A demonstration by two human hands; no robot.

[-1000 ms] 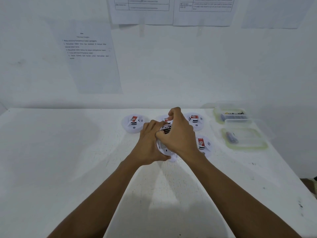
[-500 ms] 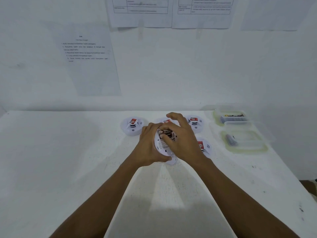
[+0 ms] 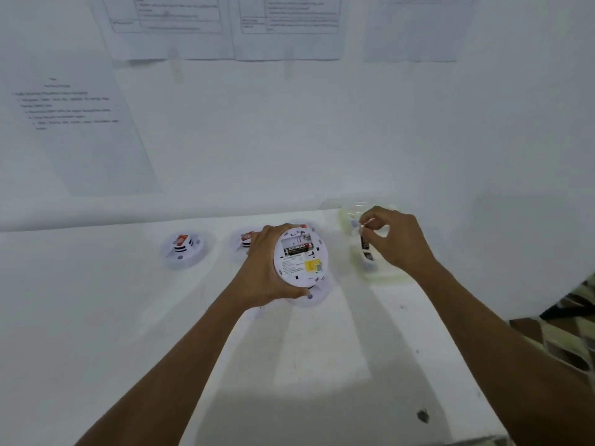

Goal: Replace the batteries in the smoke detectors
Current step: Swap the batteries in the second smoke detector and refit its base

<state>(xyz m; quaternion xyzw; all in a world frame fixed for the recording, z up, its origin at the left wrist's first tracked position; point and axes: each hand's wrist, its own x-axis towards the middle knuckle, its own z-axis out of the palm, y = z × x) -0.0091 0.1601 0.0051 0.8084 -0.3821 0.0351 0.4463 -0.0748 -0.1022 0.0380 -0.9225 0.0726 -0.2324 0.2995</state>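
One black battery (image 3: 299,249) sits in the lower slot of the open compartment on the smoke detector (image 3: 301,257) that your left hand (image 3: 267,268) grasps by its rim. Its round white plastic back is turned up toward you, just above the table (image 3: 96,317). The battery's white lettering is upside down and looks like "EVEREADY"; the slot on its far side shows bare white plastic. Nearer on the same back are a yellow square sticker (image 3: 312,265) and a block of fine print too small to read. Your right hand (image 3: 396,239) pinches a second battery (image 3: 363,241) by its top end between thumb and forefinger, so that it hangs upright. It hangs over a clear plastic container (image 3: 383,276) with a pale yellow-green rim at the right of the table; its label is too blurred to read. Another dark cylinder (image 3: 368,256) lies in that container below it. Three more white domed detectors rest on the table: a left detector (image 3: 183,249) with a red-and-white tag, a far detector (image 3: 245,239) partly behind your left hand, and a near detector (image 3: 309,297) under the one you hold. Printed sheets (image 3: 74,117) hang on the white wall, their text unreadable. The tabletop is matt white, scuffed, with a dark speck (image 3: 422,415) near its right edge.
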